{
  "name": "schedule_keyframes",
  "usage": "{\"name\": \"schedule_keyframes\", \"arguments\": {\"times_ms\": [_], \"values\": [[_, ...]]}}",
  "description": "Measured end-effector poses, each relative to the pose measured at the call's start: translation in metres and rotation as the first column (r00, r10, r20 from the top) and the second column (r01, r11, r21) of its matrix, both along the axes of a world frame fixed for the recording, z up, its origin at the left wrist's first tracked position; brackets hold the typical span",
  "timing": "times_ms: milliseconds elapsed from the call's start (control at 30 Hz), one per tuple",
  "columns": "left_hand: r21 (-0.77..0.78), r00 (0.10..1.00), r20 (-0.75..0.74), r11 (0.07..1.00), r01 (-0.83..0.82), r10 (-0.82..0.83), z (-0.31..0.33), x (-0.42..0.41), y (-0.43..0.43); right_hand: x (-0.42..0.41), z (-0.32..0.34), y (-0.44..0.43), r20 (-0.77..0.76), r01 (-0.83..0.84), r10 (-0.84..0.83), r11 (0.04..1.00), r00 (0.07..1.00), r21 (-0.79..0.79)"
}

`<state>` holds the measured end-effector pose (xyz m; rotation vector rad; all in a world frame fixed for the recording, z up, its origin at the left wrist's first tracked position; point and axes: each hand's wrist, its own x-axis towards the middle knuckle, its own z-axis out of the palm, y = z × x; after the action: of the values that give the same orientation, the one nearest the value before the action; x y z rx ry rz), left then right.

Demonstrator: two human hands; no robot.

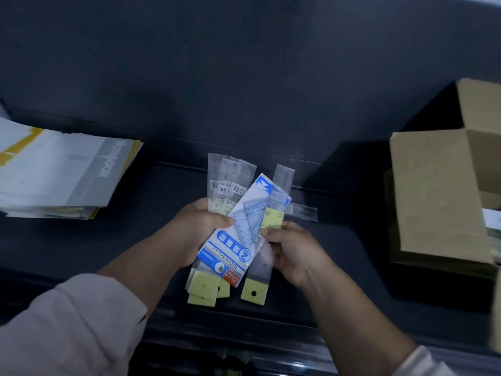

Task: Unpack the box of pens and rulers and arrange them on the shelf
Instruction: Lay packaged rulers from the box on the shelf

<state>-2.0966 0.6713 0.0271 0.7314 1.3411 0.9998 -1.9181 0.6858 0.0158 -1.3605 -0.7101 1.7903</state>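
1. A blue-and-white geometric set pack (238, 240) lies slantwise on top of a fan of clear ruler packets (230, 180). All of it is held above the dark shelf (347, 256) between the two hands.
2. The left hand (198, 234) grips the fan from the left. Its fingers (219, 221) are curled round the packets, with the thumb pressed on the face of the set pack.
3. The right hand (295, 251) pinches a single ruler packet (260, 270) at the set pack's right edge. Its fingers (271, 236) are clamped on the packet by a yellow label.
4. Yellow header cards (203, 287) with punched holes stick out below both sets of fingers, toward the person.
5. Just beyond the right fingers, another clear packet (305, 212) lies flat on the shelf.
6. Well to the right of the right fingers stands an open cardboard box (433, 191).
7. Well to the left of the left fingers rests a stack of notebooks (54, 172), white and grey with yellow.
8. A pale sleeve (67, 321) covers the left forearm.
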Motion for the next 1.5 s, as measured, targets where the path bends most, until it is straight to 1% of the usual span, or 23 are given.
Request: {"name": "schedule_keyframes", "arguments": {"times_ms": [133, 267, 367, 467, 533, 600, 700, 733, 800, 833, 867, 900, 933, 967, 1000, 1033, 1100, 1167, 1200, 1267, 1367, 1433, 1500], "values": [[0.018, 0.995, -0.095, 0.999, 0.037, -0.035, -0.002, -0.013, 0.006, 0.003, -0.003, -0.002, 0.054, -0.009, 0.01, 1.0, 0.998, -0.008], [0.037, 0.978, -0.209, 0.999, 0.033, -0.025, 0.004, -0.034, 0.011, 0.014, 0.0, -0.001, 0.031, 0.125, -0.125, 0.992, 0.992, 0.002], [0.065, 0.971, -0.239, 0.998, 0.024, -0.007, 0.011, -0.054, 0.015, 0.021, 0.002, 0.001, 0.04, 0.203, -0.202, 0.979, 0.979, -0.013], [0.092, 0.968, -0.25, 0.996, 0.009, 0.014, 0.022, -0.071, 0.018, 0.023, 0.001, 0.001, 0.115, 0.227, -0.227, 0.974, 0.967, 0.01], [0.108, 0.965, -0.259, 0.994, -0.018, 0.046, 0.031, -0.079, 0.021, 0.02, 0.0, 0.002, 0.124, 0.243, -0.243, 0.97, 0.962, 0.019], [0.115, 0.964, -0.254, 0.992, -0.047, 0.075, 0.038, -0.085, 0.023, 0.012, -0.001, 0.004, 0.059, 0.285, -0.284, 0.959, 0.957, -0.001], [0.121, 0.97, -0.222, 0.99, -0.074, 0.1, 0.043, -0.088, 0.024, -0.001, -0.001, 0.013, -0.106, 0.328, -0.331, 0.943, 0.938, -0.049], [0.122, 0.97, -0.22, 0.99, -0.074, 0.1, 0.043, -0.088, 0.024, -0.003, 0.0, 0.015, -0.099, 0.302, -0.306, 0.952, 0.947, -0.06], [0.124, 0.972, -0.221, 0.991, -0.057, 0.084, 0.04, -0.086, 0.024, -0.005, 0.003, 0.014, 0.071, 0.156, -0.15, 0.985, 0.986, -0.077], [0.124, 0.973, -0.218, 0.991, -0.047, 0.073, 0.039, -0.084, 0.024, -0.003, 0.004, 0.011, 0.215, 0.062, -0.045, 0.996, 0.976, -0.07], [0.124, 0.975, -0.213, 0.992, -0.039, 0.065, 0.037, -0.082, 0.024, 0.0, 0.002, 0.008, 0.42, -0.036, 0.043, 0.999, 0.907, -0.026], [0.124, 0.976, -0.209, 0.992, -0.032, 0.058, 0.035, -0.081, 0.025, 0.006, -0.003, 0.006, 0.66, -0.14, 0.065, 0.988, 0.749, 0.061], [0.125, 0.977, -0.207, 0.992, -0.025, 0.051, 0.034, -0.08, 0.026, 0.012, -0.008, 0.005, 0.86, -0.263, -0.011, 0.95, 0.51, 0.168], [0.125, 0.977, -0.208, 0.992, -0.018, 0.044, 0.033, -0.08, 0.027, 0.017, -0.013, 0.004, 0.948, -0.406, -0.159, 0.875, 0.275, 0.264], [0.124, 0.977, -0.209, 0.992, -0.013, 0.039, 0.032, -0.079, 0.027, 0.021, -0.016, 0.005, 0.952, -0.545, -0.278, 0.783, 0.124, 0.3], [0.125, 0.977, -0.209, 0.992, -0.011, 0.037, 0.032, -0.079, 0.029, 0.023, -0.019, 0.007, 0.946, -0.65, -0.321, 0.708, 0.05, 0.275], [0.125, 0.977, -0.21, 0.992, -0.016, 0.042, 0.031, -0.08, 0.031, 0.025, -0.023, 0.015, 0.972, -0.76, -0.232, 0.638, -0.035, 0.125], [0.12, 0.977, -0.208, 0.993, -0.019, 0.044, 0.03, -0.081, 0.033, 0.023, -0.027, 0.022, 0.981, -0.786, -0.154, 0.618, -0.121, 0.001], [0.119, 0.978, -0.207, 0.993, -0.017, 0.041, 0.029, -0.082, 0.033, 0.02, -0.029, 0.022, 0.976, -0.79, -0.162, 0.613, -0.142, -0.013], [0.116, 0.979, -0.201, 0.993, -0.013, 0.037, 0.027, -0.083, 0.035, 0.011, -0.033, 0.019, 0.967, -0.801, -0.205, 0.598, -0.151, 0.002], [0.114, 0.981, -0.188, 0.993, -0.021, 0.043, 0.025, -0.084, 0.035, -0.003, -0.036, 0.012, 0.967, -0.787, -0.224, 0.616, -0.119, 0.046], [0.116, 0.981, -0.189, 0.993, -0.029, 0.05, 0.024, -0.084, 0.036, -0.009, -0.036, 0.014, 0.972, -0.772, -0.209, 0.633, -0.105, 0.053], [0.119, 0.98, -0.191, 0.992, -0.038, 0.06, 0.024, -0.086, 0.037, -0.014, -0.036, 0.019, 0.987, -0.762, -0.15, 0.645, -0.063, 0.049]]}}
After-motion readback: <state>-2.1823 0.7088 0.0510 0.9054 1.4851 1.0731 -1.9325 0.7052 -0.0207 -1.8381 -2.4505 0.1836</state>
